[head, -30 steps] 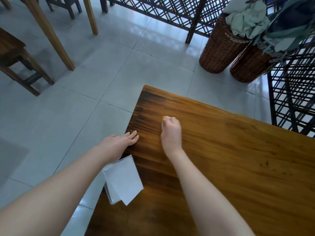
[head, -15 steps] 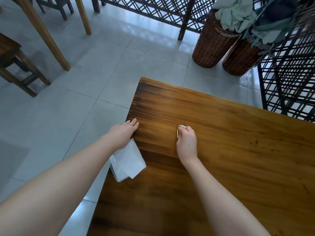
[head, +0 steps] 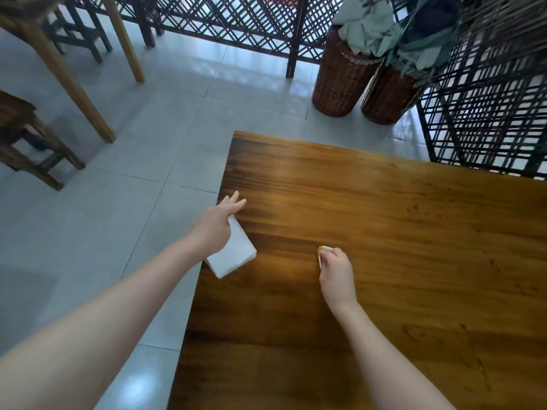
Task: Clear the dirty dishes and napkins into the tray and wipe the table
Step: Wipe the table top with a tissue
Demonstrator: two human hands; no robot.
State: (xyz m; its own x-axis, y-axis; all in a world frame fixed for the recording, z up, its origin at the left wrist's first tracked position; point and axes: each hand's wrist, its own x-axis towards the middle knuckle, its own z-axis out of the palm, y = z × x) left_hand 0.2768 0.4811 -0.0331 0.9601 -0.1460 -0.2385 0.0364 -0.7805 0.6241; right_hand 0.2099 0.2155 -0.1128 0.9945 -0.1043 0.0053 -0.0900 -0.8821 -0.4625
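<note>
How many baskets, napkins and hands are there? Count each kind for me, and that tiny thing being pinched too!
Baskets: 2
White napkin: 1
Small wad pinched in the fingers: 1
Hands: 2, the left hand and the right hand
Total: 6

No words, no numbers, no labels and no signs that can be read, white napkin (head: 236,253) plain with nothing printed on the side that shows, wood desk (head: 384,217) with only its grain
</note>
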